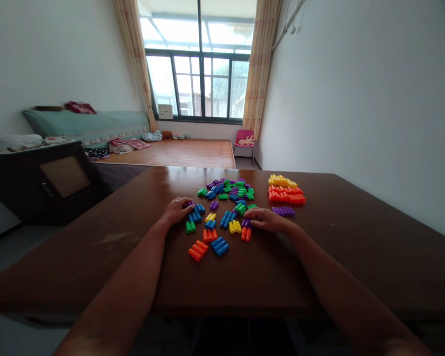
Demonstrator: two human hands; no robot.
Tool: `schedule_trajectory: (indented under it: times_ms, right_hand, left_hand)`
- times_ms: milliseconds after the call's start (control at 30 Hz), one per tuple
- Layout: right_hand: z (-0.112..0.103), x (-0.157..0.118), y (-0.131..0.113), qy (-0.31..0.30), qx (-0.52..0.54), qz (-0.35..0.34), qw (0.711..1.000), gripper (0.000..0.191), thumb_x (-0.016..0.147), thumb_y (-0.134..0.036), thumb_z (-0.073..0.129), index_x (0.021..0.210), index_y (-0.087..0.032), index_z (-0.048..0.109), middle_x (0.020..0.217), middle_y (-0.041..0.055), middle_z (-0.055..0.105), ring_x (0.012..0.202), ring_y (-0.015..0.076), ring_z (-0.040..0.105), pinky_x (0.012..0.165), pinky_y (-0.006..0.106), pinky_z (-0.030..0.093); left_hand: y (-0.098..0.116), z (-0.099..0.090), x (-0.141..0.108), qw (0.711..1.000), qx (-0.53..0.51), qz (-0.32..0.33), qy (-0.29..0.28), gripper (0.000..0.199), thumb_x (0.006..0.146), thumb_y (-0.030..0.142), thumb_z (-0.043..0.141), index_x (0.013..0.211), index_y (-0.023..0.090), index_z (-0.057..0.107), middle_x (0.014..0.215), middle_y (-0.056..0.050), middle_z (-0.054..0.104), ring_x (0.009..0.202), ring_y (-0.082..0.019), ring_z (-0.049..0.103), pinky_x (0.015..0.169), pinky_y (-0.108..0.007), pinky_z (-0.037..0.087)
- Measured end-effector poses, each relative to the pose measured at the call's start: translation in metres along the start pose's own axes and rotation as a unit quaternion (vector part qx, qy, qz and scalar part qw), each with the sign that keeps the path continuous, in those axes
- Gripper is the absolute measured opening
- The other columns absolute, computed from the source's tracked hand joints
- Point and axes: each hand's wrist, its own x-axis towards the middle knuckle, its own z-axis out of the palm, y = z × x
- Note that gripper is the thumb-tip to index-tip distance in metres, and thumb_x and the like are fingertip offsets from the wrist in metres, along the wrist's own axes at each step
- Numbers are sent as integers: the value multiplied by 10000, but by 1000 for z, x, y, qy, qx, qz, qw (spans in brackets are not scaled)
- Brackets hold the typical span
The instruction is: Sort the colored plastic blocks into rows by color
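Note:
My left hand (177,210) rests on the table with its fingers curled over a purple plastic block (188,203), which they partly hide. Blue blocks (195,213) and a green block (190,227) lie close by it. On the other side, my right hand (267,219) has its fingers and thumb around another purple block (246,223). Just below that is an orange-red block (246,234), and a yellow block (235,227) lies to its left. Between the hands are more ribbed blocks, among them a blue one (220,246) and an orange one (198,250) nearest me.
A mixed pile of green, blue and purple blocks (230,188) lies beyond my hands. At the right, yellow (282,180), orange-red (286,195) and purple blocks (283,211) sit in rows on the brown table (341,257). A bed (185,151) and a pink chair (244,138) stand behind.

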Motion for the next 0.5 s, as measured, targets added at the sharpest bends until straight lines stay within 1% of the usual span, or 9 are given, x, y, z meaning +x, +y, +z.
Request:
schedule_trajectory:
  times_ms: [133, 233, 333, 367, 400, 433, 467, 500]
  right_hand:
    - [2, -1, -1, -18, 27, 41, 999, 302, 836, -364, 602, 1069, -174, 631, 984, 51, 682, 850, 157, 623, 795, 303, 500]
    - [3, -1, -3, -25, 36, 42, 998, 290, 796, -404, 647, 971, -172, 632, 979, 42, 676, 814, 146, 602, 742, 281, 495]
    - [-4, -2, 0, -26, 53, 53, 997, 299, 753, -420, 682, 899, -163, 632, 879, 28, 668, 753, 140, 594, 678, 260, 486]
    - [-10, -4, 4, -10, 65, 63, 996, 306, 749, -422, 683, 903, -162, 631, 858, 27, 666, 751, 143, 599, 668, 258, 486]
    - [-17, -7, 9, 21, 79, 77, 994, 317, 749, -422, 678, 928, -164, 631, 866, 33, 670, 768, 150, 610, 670, 259, 490]
    - [-27, -12, 17, 70, 94, 94, 989, 332, 754, -419, 669, 965, -166, 628, 901, 45, 676, 801, 158, 621, 683, 264, 498]
    - [-38, -19, 28, 133, 104, 118, 979, 346, 759, -410, 660, 1004, -168, 622, 944, 61, 681, 837, 167, 630, 699, 272, 505]
    - [-49, -27, 40, 200, 104, 149, 963, 354, 757, -394, 658, 1028, -168, 618, 979, 78, 684, 862, 176, 637, 710, 280, 510]
  left_hand:
    - [-2, 1, 1, 1000, -3, 3, 6, 504, 792, 583, 523, 1071, 198, 691, 1022, -76, 649, 910, -214, 646, 826, -296, 515]
    - [0, 0, 0, 1000, -3, 1, 0, 505, 790, 585, 518, 1069, 201, 691, 1027, -74, 647, 914, -216, 646, 835, -303, 515]
    - [3, -2, -1, 1000, -14, -3, -5, 515, 779, 588, 526, 1066, 193, 692, 1042, -82, 647, 931, -224, 644, 847, -310, 516]
    - [4, -3, -2, 1000, -20, -4, -4, 517, 774, 590, 531, 1064, 194, 692, 1045, -82, 648, 939, -227, 642, 854, -313, 515]
    - [5, -4, -2, 1000, -25, -7, -2, 517, 768, 592, 536, 1061, 195, 693, 1047, -82, 651, 947, -229, 641, 860, -315, 514]
    - [5, -4, -2, 1000, -29, -10, -1, 518, 762, 595, 541, 1057, 198, 693, 1047, -81, 654, 953, -232, 639, 864, -319, 513]
    - [6, -4, -2, 999, -32, -12, 0, 520, 755, 599, 545, 1053, 199, 694, 1046, -80, 657, 956, -235, 638, 867, -323, 513]
    - [6, -5, -2, 999, -35, -14, 0, 524, 748, 603, 549, 1050, 200, 695, 1045, -80, 659, 956, -237, 638, 867, -325, 513]
